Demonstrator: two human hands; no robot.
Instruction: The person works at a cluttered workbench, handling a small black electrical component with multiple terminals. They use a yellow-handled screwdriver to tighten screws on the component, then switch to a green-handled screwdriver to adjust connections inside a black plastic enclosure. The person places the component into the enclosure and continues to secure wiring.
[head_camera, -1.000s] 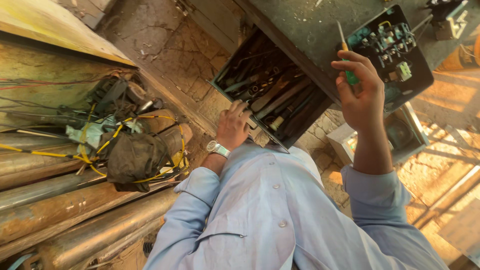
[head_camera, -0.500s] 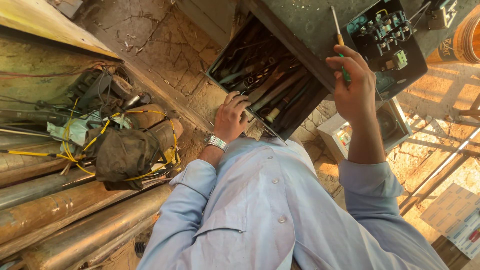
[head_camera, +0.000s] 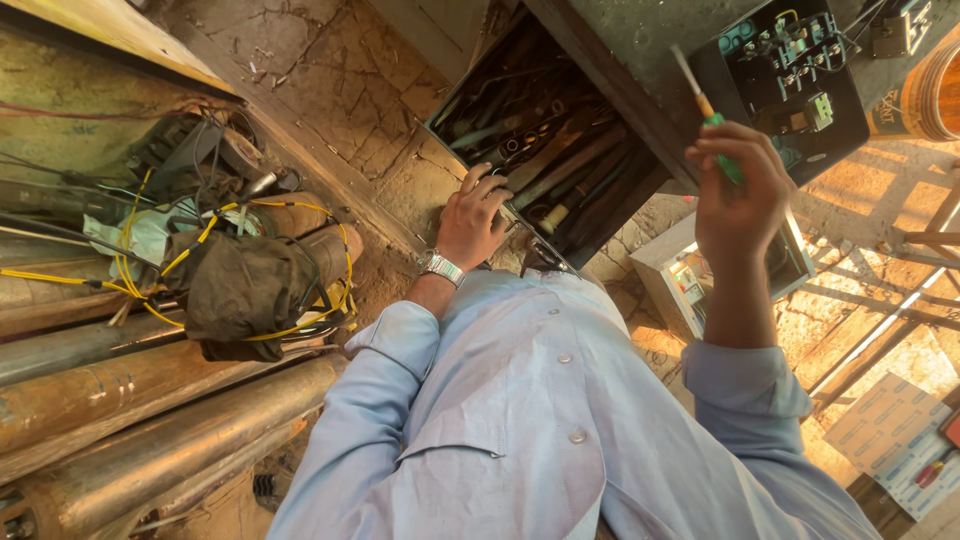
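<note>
Head view, looking down the wearer's pale blue shirt (head_camera: 540, 420). The right hand (head_camera: 738, 195) is closed around a screwdriver (head_camera: 708, 112) with a green and orange handle, its thin shaft pointing up toward a black electrical panel (head_camera: 790, 80) set on the grey bench top (head_camera: 640, 40). The tip stands just short of the panel's terminals and wires, so no screw appears to be engaged yet. The left hand (head_camera: 475, 215), with a metal watch (head_camera: 440, 266) at the wrist, rests with fingers curled on the near edge of an open tool drawer (head_camera: 545, 150). Whether it grips anything there cannot be told, since the fingertips are lost among the tools.

As far as the view shows, a driver is already chosen and raised, the drawer is open and under search, and work on the panel is not begun.

Materials: the drawer holds dark, greasy steel tools, long and narrow, laid in a jumble. The floor (head_camera: 320, 80) is cracked, dusty concrete. At left lie rusty, round metal pipes (head_camera: 130, 400), smooth and dull, beside a crumpled dark cloth bag (head_camera: 245, 290) tangled in yellow wire (head_camera: 130, 270).
</note>
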